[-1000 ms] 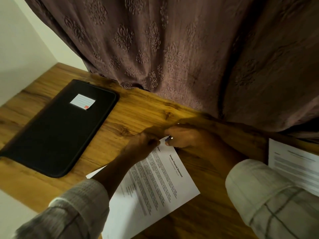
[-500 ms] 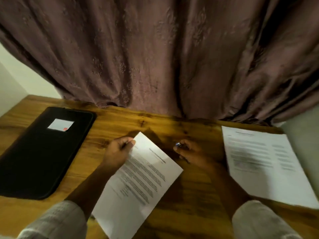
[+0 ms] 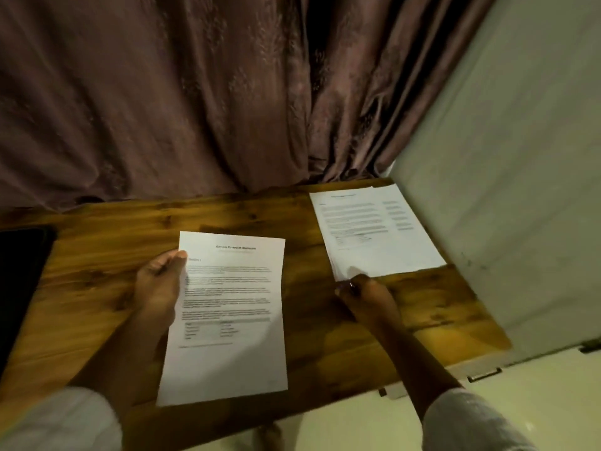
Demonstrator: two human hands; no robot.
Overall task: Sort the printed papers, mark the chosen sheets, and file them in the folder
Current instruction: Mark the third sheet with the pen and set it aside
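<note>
Printed sheet (image 3: 231, 304) is pinched by the left grip (image 3: 159, 284) beside the stack (image 3: 377, 229), seemingly for sorting; the right grip (image 3: 367, 297) cannot be judged open or closed.

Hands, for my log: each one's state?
Left hand: holds the white printed paper sheet.
Right hand: curled at the white paper stack corner; cannot tell.

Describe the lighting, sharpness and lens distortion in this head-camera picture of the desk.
Head view: dim, warm light, no glare; the folder at the left edge reads almost black. Head view: soft blur leaves body text on the sheet in the left hand and on the stack unreadable. Head view: wide-angle lens bows the far edge of the table.
</note>
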